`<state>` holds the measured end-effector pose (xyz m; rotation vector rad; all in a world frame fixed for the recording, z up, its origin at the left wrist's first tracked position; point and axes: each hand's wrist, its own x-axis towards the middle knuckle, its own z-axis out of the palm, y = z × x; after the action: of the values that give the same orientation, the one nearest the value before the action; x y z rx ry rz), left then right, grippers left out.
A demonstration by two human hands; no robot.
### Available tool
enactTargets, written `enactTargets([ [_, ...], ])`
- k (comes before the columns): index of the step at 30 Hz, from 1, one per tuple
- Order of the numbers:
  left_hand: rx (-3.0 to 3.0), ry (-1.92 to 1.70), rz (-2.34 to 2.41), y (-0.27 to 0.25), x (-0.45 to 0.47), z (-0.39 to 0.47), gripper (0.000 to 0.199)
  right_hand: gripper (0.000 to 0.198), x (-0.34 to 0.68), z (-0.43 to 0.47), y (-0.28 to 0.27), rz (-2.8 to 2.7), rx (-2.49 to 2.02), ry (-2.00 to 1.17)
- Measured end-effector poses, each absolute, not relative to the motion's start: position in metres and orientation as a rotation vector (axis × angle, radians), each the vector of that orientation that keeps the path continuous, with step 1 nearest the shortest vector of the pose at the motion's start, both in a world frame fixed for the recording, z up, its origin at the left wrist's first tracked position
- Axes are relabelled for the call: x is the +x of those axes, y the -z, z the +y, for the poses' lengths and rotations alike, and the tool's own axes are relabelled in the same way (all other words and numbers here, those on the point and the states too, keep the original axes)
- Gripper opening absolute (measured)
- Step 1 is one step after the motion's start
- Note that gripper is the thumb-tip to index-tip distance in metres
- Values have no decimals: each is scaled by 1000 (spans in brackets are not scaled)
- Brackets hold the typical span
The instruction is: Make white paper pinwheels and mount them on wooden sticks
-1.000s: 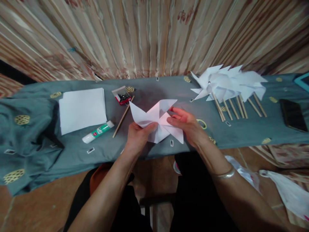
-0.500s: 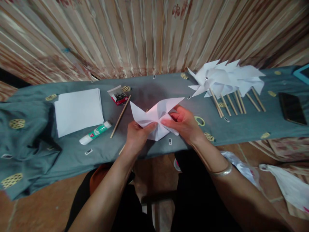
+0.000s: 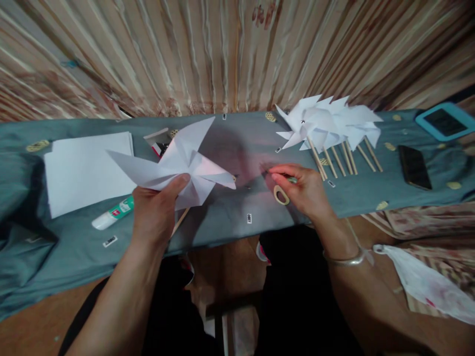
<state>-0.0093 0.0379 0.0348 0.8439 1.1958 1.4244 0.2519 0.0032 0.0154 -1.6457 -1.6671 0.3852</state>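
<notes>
A folded white paper pinwheel (image 3: 195, 170) is pinched at its centre in my left hand (image 3: 158, 210), thumb on top, its points spread above the table. To the right, my right hand (image 3: 302, 185) has its fingers closed on a small pair of scissors (image 3: 281, 195). A pale ring handle shows below the fingers and a bit of green between them; the rest is mostly hidden. A wooden stick (image 3: 180, 221) lies partly under the pinwheel. Behind my left hand, a glue stick (image 3: 113, 213) is partly covered.
White paper sheets (image 3: 89, 168) lie at the left, near a small red box (image 3: 158, 143) of dark pins. Several finished pinwheels on sticks (image 3: 326, 121) overlap at the back right. A phone (image 3: 414, 167) and a blue-framed tablet (image 3: 445, 121) lie at the far right.
My right hand has let go of the pinwheel and moved right, closing on the scissors. My left hand has carried the pinwheel left and up. The view has shifted somewhat right.
</notes>
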Motion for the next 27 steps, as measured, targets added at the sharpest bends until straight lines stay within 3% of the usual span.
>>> enactTargets([
  [20, 765, -1304, 1209, -26, -5, 32, 20, 14, 221, 1, 3, -2240, -1569, -314],
  [27, 865, -1345, 1238, -23, 1, 32, 17, 10, 219, 0, -11, -1794, -1539, -375],
])
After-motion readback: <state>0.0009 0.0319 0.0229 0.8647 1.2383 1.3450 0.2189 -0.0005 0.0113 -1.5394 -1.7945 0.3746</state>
